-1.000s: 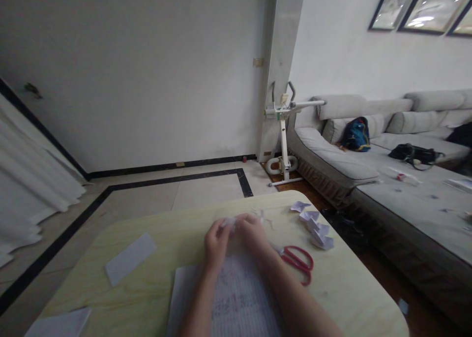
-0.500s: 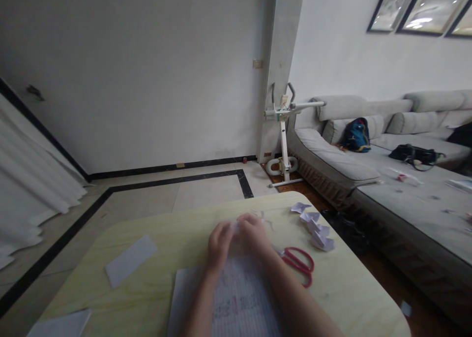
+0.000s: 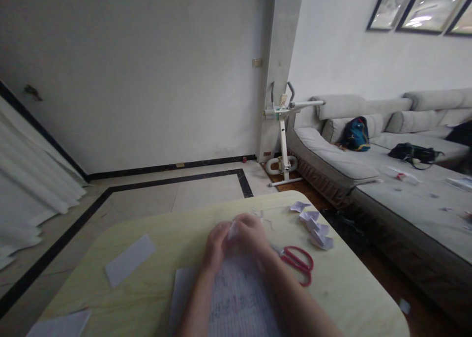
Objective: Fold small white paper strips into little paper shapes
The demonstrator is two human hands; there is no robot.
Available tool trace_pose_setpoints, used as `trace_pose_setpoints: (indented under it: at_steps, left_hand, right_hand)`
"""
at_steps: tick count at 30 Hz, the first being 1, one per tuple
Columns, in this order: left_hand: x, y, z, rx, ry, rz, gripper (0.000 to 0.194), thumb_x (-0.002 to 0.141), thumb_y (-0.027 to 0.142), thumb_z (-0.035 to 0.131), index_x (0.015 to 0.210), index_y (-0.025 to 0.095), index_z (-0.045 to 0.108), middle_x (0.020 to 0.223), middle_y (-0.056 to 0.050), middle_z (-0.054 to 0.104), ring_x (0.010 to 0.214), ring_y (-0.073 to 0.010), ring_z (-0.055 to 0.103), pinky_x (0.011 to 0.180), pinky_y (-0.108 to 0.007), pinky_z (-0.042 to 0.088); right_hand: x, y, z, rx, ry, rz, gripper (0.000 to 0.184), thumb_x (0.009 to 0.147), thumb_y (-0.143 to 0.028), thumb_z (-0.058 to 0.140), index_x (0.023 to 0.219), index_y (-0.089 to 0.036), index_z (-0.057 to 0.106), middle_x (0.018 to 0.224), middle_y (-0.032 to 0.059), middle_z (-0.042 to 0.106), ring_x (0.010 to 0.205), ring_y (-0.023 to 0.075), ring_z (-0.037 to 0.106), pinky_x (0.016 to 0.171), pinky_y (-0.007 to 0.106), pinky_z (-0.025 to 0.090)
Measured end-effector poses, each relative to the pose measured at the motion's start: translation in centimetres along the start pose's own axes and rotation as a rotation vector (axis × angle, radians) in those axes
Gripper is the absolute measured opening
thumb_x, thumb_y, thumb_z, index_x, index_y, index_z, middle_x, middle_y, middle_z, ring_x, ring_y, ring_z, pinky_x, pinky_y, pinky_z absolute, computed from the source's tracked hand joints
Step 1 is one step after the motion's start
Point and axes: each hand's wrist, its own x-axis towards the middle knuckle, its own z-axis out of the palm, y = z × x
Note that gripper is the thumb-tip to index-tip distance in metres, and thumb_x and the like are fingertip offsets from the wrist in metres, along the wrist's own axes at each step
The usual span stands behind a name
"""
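Observation:
Over the top edge of a lined notebook (image 3: 239, 302), a small piece of white paper (image 3: 232, 230) is pinched between both of my hands. My left hand (image 3: 217, 243) grips its left side with the fingers bent. From the right, my right hand (image 3: 250, 232) closes on the same paper and hides most of it. The paper's exact shape is too covered and blurred to tell. Beside my right forearm lie scissors with red handles (image 3: 300, 264), their blades partly hidden behind the arm. Several folded paper pieces (image 3: 312, 225) lie in a row near the table's right edge.
On the left of the wooden table (image 3: 165, 251) lies a white paper strip (image 3: 131, 260), with more paper (image 3: 61, 324) at the near left corner. Thin paper scraps (image 3: 267, 221) lie beyond my right hand. A grey sofa (image 3: 405, 204) and an exercise machine (image 3: 283, 140) stand beyond the table.
My hands have shifted slightly against each other around the paper, and a bit more of it shows between the fingers. The things on the table have stayed put.

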Motion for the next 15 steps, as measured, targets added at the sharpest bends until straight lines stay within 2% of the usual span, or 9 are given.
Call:
trace_pose_setpoints:
  at_steps: [6, 15]
  left_hand:
    - [-0.48, 0.85, 0.46, 0.081, 0.001, -0.031, 0.031, 0.068, 0.038, 0.065, 0.088, 0.013, 0.068, 0.090, -0.008, 0.068, 0.084, -0.0210, 0.061, 0.073, -0.029, 0.047]
    - [-0.57, 0.84, 0.39, 0.134, 0.006, -0.042, 0.033, 0.069, 0.038, 0.065, 0.093, 0.014, 0.066, 0.096, -0.008, 0.068, 0.087, -0.0210, 0.061, 0.074, -0.029, 0.048]
  right_hand:
    - [0.13, -0.28, -0.03, -0.049, 0.027, -0.049, 0.011, 0.064, -0.019, 0.055, 0.068, -0.017, 0.064, 0.065, 0.0008, 0.064, 0.063, 0.0151, 0.059, 0.061, 0.025, 0.046]
    - [0.00, -0.65, 0.08, -0.089, 0.053, -0.020, 0.012, 0.064, -0.019, 0.054, 0.067, -0.017, 0.066, 0.063, 0.0012, 0.064, 0.062, 0.0155, 0.058, 0.059, 0.025, 0.045]
